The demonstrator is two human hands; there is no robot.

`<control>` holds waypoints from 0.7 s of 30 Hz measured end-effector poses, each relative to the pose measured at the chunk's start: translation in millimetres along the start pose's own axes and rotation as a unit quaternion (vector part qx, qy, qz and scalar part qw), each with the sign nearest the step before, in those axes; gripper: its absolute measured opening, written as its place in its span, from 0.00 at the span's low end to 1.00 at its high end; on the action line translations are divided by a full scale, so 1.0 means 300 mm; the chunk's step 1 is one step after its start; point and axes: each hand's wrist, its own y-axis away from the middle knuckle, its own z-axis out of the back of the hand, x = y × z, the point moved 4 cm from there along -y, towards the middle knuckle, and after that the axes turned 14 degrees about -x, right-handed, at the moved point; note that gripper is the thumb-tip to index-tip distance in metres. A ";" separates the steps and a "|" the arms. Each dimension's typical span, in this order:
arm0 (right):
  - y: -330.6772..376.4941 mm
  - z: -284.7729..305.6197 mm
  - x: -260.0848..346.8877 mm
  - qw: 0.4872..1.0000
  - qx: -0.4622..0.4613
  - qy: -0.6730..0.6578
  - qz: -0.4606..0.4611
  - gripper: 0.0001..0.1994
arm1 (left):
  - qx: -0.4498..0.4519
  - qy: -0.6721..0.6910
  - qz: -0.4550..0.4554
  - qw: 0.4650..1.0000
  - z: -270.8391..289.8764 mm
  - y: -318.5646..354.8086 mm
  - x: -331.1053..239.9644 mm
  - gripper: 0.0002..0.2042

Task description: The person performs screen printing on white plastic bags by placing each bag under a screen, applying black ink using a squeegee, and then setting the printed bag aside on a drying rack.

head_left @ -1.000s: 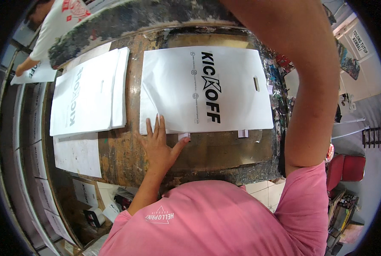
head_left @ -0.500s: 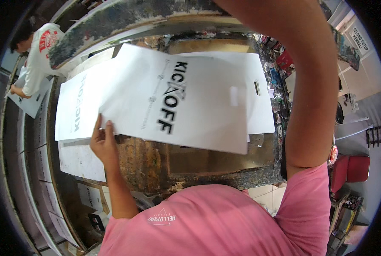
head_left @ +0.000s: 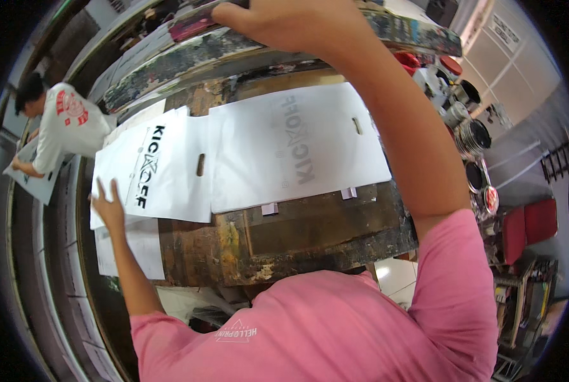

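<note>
My left hand (head_left: 110,207) rests with fingers spread on the lower left part of a flat white bag (head_left: 176,178). Bold black print runs across this bag, and its cut-out handle hole is on the right. Beside it, a second white bag (head_left: 246,153) lies flat on the worktable, its faint grey print facing the other way. My right hand (head_left: 278,25) reaches to the top edge, above a raised paint-spattered frame (head_left: 189,63). Its thumb curls round something dark at the picture's edge; the other fingers are mostly out of sight.
Paint stains the wooden worktable (head_left: 195,248). Small pale blocks (head_left: 270,209) sit at the right bag's near edge. Cans (head_left: 472,135) stand at the right, with a red chair (head_left: 532,229) below. On the left, a co-worker (head_left: 68,121) holds a white sheet beside long racks (head_left: 74,254).
The printed bag has moved from above the table's middle to the left and now lies flat, uncovering the right bag. My left hand has shifted left; my right hand has come into view.
</note>
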 end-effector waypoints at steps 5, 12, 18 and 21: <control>0.038 0.053 -0.073 0.998 -0.050 0.014 -0.025 0.28 | 0.610 0.503 -0.021 0.612 0.622 0.652 -1.092 0.24; -0.015 0.000 -0.027 0.996 -0.060 0.031 0.049 0.27 | 0.717 0.667 0.164 0.120 1.014 0.933 -1.359 0.31; 0.033 -0.024 -0.079 0.990 -0.108 -0.008 0.091 0.25 | 0.771 0.575 -0.142 0.234 0.966 0.887 -1.353 0.31; -0.024 -0.114 -0.110 0.992 -0.108 -0.065 0.009 0.22 | 0.780 0.548 -0.185 0.239 0.921 0.881 -1.353 0.31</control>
